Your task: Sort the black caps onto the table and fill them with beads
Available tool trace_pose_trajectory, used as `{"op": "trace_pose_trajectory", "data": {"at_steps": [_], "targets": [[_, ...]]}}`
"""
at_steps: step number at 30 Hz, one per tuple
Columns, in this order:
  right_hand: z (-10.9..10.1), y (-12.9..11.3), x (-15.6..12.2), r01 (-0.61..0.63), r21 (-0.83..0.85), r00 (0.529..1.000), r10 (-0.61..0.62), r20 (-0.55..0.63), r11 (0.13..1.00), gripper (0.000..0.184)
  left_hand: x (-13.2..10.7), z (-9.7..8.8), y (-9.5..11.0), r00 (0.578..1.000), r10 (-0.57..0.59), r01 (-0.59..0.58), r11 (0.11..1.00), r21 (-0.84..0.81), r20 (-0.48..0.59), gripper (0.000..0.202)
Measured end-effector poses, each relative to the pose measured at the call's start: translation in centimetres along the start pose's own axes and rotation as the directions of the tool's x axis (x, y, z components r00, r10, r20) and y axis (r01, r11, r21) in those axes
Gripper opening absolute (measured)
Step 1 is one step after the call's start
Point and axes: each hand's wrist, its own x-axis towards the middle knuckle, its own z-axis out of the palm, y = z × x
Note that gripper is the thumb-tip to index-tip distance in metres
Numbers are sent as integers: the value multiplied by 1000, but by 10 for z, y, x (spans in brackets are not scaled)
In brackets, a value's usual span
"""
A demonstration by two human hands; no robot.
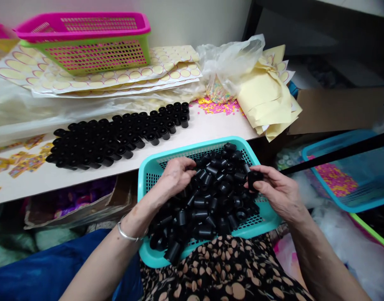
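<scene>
A turquoise plastic basket (142, 177) sits on my lap, heaped with short black plastic cylinders (207, 202) lying in all directions. My right hand (278, 190) is closed on one black cylinder (254, 180) between thumb and fingers, over the basket's right side. My left hand (176, 177) reaches over the left part of the pile with its fingers curled together. What its fingertips hold, if anything, is lost against the black pieces. On the white table beyond, a block of similar black cylinders (116, 140) stands upright in close rows.
A pink and green basket (98, 52) rests on sheets of round stickers (176, 69). Pink and yellow bits (217, 108) lie beside a clear bag (229, 56) and folded yellowish paper (264, 98). A blue basket (331, 196) is at right, crossed by a dark bar (336, 154).
</scene>
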Motion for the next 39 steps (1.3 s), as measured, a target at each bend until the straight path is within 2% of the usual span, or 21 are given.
{"op": "trace_pose_trajectory", "data": {"at_steps": [2,4,5,7,10,13,16,19,22,24,25,27,29,31,33,39], "targets": [[-3,0,-2,-6,-16,1000,5,-29,1000,42,-1,-12,-10,985,-99,94,995,-41,-142,24],[-7,4,-3,-23,-28,1000,23,-11,999,46,-4,-23,-22,967,-146,141,989,-37,-210,28],[-7,6,-4,-25,-43,1000,25,6,999,47,-7,-26,-27,972,-137,136,991,-17,-193,27],[-7,9,-5,-9,-90,999,13,44,996,49,-12,-30,-35,993,-80,81,997,16,-84,25],[-3,11,-6,8,-114,998,-2,55,993,51,-20,-27,-37,999,-23,22,999,28,41,23],[2,11,-7,-32,-49,999,34,29,998,52,-29,-22,-29,988,-149,145,987,76,50,22],[3,13,-8,-56,4,998,56,34,998,49,-39,-13,-19,963,-262,239,942,235,69,41],[8,13,-6,-3,-16,997,4,74,1000,45,-45,-2,-13,970,-232,188,909,371,78,37],[20,3,-3,150,-117,977,-129,169,982,38,-46,8,-13,987,-152,117,909,399,57,19],[31,-9,-1,257,-177,944,-207,257,950,36,-47,10,-13,995,-94,85,942,326,13,12],[38,-15,0,300,-187,923,-235,303,936,37,-48,10,-11,996,-84,82,969,233,-2,13],[49,-26,4,369,-161,879,-288,381,915,35,-51,9,-5,995,-94,96,992,-81,26,18],[59,-35,8,419,-118,839,-334,429,900,30,-55,7,4,989,-101,136,900,-415,105,23],[66,-38,11,450,-96,820,-368,438,888,26,-58,6,13,987,-76,148,783,-604,143,26],[69,-39,14,469,-91,815,-391,428,878,26,-60,5,18,991,-53,122,750,-651,125,27],[71,-35,17,488,-105,804,-399,441,867,26,-61,0,15,995,94,-68,837,-544,21,24]]}}
